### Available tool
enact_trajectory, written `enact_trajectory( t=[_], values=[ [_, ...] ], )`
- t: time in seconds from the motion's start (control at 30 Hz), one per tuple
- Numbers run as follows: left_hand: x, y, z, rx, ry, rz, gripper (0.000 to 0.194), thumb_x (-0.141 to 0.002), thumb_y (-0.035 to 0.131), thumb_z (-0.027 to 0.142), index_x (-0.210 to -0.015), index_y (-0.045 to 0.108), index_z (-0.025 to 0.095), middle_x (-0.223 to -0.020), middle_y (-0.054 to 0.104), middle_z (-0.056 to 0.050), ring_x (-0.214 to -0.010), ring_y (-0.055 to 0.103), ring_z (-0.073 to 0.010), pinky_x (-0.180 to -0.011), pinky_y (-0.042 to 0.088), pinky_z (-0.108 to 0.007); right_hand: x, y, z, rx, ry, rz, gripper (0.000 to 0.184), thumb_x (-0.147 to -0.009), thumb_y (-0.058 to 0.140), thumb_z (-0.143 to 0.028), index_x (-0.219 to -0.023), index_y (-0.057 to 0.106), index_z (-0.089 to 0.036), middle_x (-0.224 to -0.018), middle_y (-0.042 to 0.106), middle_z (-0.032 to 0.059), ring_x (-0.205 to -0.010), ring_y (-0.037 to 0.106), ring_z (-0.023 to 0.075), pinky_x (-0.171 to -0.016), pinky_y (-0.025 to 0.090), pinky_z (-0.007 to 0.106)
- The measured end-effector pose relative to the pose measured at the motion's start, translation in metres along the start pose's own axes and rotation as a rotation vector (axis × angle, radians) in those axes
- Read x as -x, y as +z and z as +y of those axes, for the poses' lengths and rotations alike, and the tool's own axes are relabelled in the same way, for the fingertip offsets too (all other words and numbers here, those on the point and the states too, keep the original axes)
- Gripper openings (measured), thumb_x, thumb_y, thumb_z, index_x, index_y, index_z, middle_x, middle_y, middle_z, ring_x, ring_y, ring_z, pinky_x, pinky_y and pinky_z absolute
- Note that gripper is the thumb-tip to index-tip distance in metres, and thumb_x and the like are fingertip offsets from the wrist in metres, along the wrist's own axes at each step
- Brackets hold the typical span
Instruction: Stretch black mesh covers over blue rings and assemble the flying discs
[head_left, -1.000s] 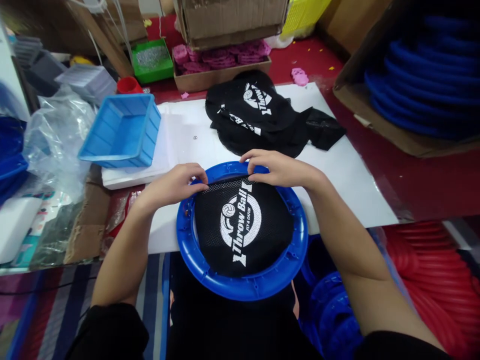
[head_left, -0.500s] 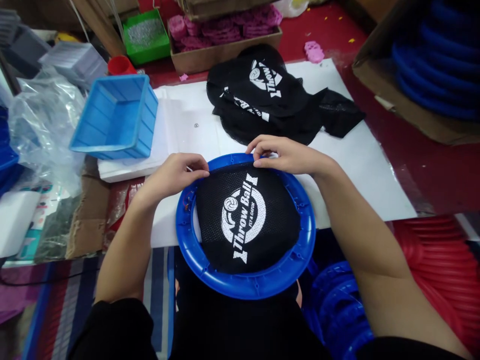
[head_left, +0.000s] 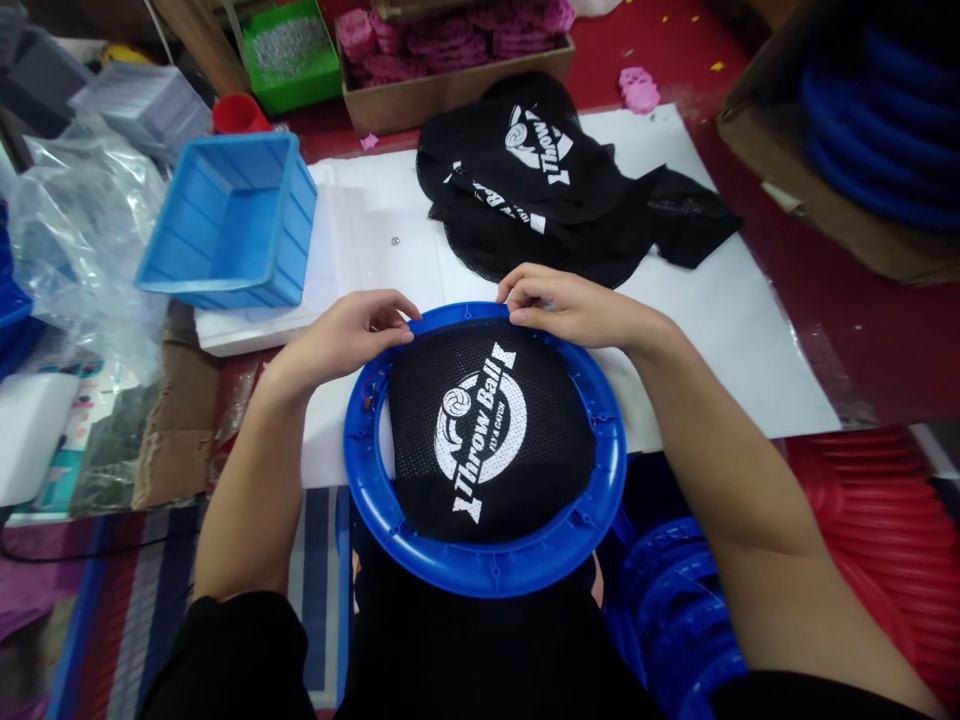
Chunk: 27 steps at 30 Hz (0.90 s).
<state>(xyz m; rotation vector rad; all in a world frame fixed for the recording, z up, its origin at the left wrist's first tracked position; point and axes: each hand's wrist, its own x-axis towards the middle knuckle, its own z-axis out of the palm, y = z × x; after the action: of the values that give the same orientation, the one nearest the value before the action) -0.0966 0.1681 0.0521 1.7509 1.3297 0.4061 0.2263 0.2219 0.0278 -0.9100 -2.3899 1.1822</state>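
Note:
A blue plastic ring (head_left: 442,563) rests tilted over the table's front edge and my lap. Black mesh fabric (head_left: 420,440) with a white "Throw Ball" print spans most of its opening, and a narrow gap shows on the left. At the ring's far left, my left hand (head_left: 367,330) pinches the edge of the mesh. My right hand (head_left: 559,305) is closed on the mesh at the far right of the rim, thumb toward me. The fingertips partly hide the edge they hold. Beyond the ring lie more printed black mesh pieces (head_left: 607,230).
A light-blue bin (head_left: 225,235) stands at left beside crumpled clear plastic (head_left: 82,240). Behind are a green tray (head_left: 296,75) of small metal parts and a cardboard box (head_left: 457,92) of pink pieces. Blue rings (head_left: 885,150) fill a carton at right; red rings (head_left: 862,540) lie below.
Both hands have drawn the mesh's far edge away from me up to the ring's far rim, closing the gap there. The view has shifted slightly.

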Motion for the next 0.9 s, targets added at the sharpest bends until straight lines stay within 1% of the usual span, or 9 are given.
enact_trajectory(
  t=[0.17,0.33,0.5,0.63,0.8,0.9],
  values=[
    [-0.0022,0.0002,-0.0009,-0.019,0.013,-0.008,0.029,-0.087,0.070,0.039,-0.108,0.075,0.019,-0.089,0.074,-0.006,-0.080,0.066,-0.0194,-0.071,0.050,-0.034,-0.0014,0.0010,0.0004,0.007,-0.002,-0.002,0.021,-0.098,0.059,-0.037,-0.081,0.060,-0.024,-0.128,0.067,0.0105,-0.101,0.062,0.0253,-0.093,0.053,0.046],
    [-0.0028,-0.0012,-0.0026,-0.027,0.032,-0.020,0.027,-0.088,0.069,0.041,-0.104,0.077,0.020,-0.096,0.078,-0.008,-0.089,0.071,-0.0216,-0.079,0.054,-0.036,-0.0033,0.0023,0.0048,-0.003,0.001,0.006,0.018,-0.096,0.060,-0.035,-0.083,0.063,-0.023,-0.127,0.067,0.0100,-0.099,0.062,0.0245,-0.093,0.053,0.046],
    [-0.0028,-0.0031,-0.0010,-0.026,0.015,-0.026,0.025,-0.087,0.071,0.042,-0.099,0.078,0.021,-0.094,0.079,-0.007,-0.090,0.072,-0.0216,-0.082,0.056,-0.035,-0.0041,0.0036,0.0065,-0.032,0.042,-0.003,0.017,-0.095,0.061,-0.036,-0.084,0.064,-0.023,-0.128,0.065,0.0091,-0.101,0.062,0.0244,-0.094,0.054,0.044],
    [-0.0027,-0.0043,-0.0003,-0.048,0.016,-0.044,0.027,-0.088,0.070,0.043,-0.099,0.078,0.020,-0.098,0.079,-0.007,-0.092,0.072,-0.0217,-0.083,0.056,-0.034,-0.0028,0.0019,0.0050,-0.070,0.085,-0.023,0.019,-0.094,0.063,-0.040,-0.085,0.066,-0.023,-0.129,0.065,0.0090,-0.102,0.062,0.0250,-0.097,0.054,0.045],
    [-0.0028,-0.0041,-0.0013,-0.095,0.026,-0.011,0.029,-0.088,0.070,0.045,-0.102,0.078,0.021,-0.097,0.079,-0.006,-0.092,0.071,-0.0214,-0.083,0.056,-0.034,-0.0031,0.0014,0.0063,-0.063,0.108,-0.009,0.022,-0.094,0.065,-0.044,-0.089,0.068,-0.023,-0.121,0.068,0.0082,-0.099,0.062,0.0251,-0.097,0.055,0.047],
    [-0.0031,-0.0041,-0.0007,-0.104,0.015,-0.008,0.031,-0.087,0.070,0.046,-0.101,0.078,0.020,-0.096,0.079,-0.007,-0.091,0.070,-0.0221,-0.083,0.055,-0.035,-0.0043,0.0028,0.0067,-0.053,0.113,0.003,0.021,-0.093,0.065,-0.043,-0.088,0.067,-0.023,-0.118,0.069,0.0081,-0.098,0.063,0.0254,-0.097,0.055,0.046]
  ],
)
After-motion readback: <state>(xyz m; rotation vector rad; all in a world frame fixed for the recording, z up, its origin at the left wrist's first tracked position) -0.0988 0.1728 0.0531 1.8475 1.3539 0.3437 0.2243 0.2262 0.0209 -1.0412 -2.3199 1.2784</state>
